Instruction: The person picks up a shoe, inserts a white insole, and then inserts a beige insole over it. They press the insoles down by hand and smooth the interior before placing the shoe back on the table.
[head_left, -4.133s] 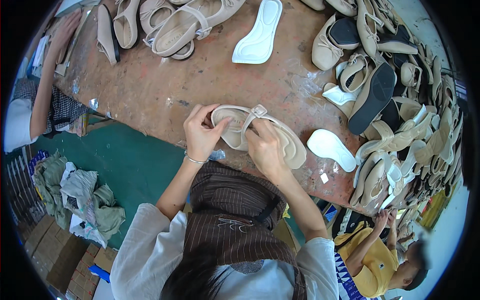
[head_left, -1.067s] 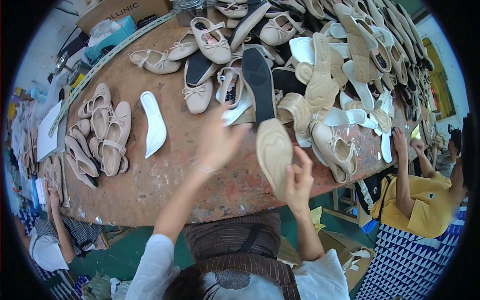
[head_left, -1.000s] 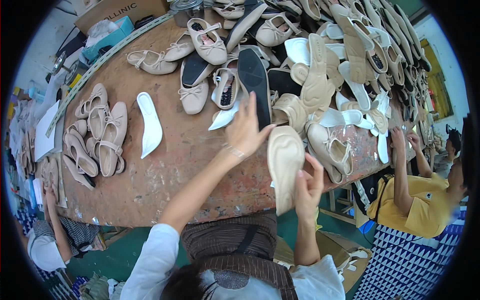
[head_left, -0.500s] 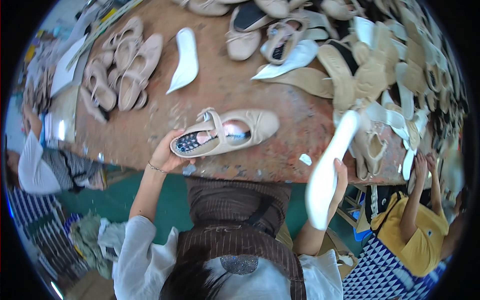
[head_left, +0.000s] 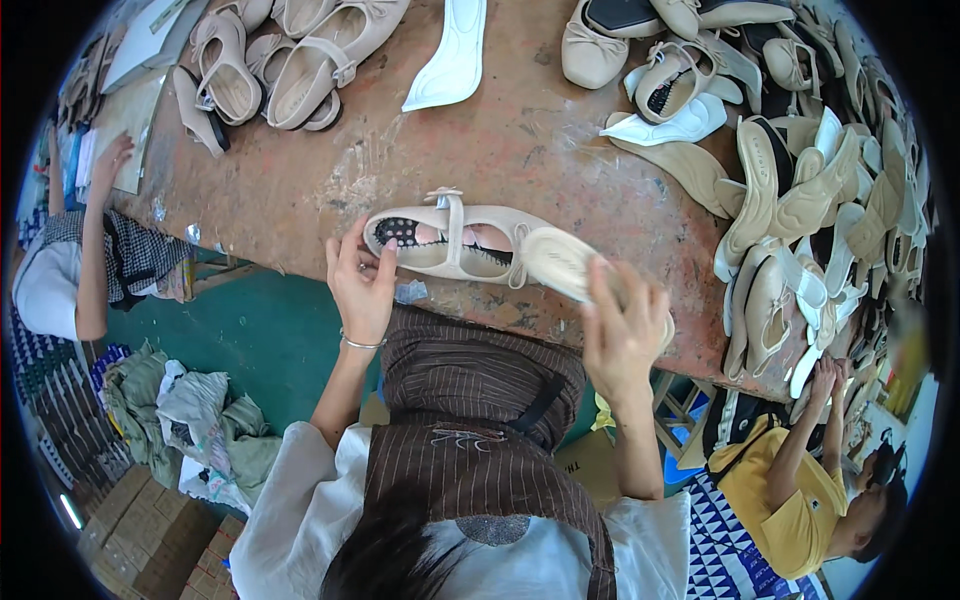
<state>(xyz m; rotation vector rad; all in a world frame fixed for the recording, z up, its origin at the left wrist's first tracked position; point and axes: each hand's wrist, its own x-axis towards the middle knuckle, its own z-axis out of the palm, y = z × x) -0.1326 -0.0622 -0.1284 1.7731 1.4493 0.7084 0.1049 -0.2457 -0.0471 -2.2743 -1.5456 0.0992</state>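
Beige and upright, the shoe sits near the desk's front edge, heel to my left, its dotted dark lining bare. My left hand steadies it, fingers and thumb gripping the heel. In my right hand the fingers, slightly blurred, pinch the beige insole, whose heel end overlaps the shoe's toe from this angle; I cannot tell whether they touch. If fitting is the step, as I judge, I should bend the insole lightly, slip its front beneath the strap towards the toe and seat the heel last. Steady heel pressure should stop sliding; smoothing outward from the middle should prevent creases.
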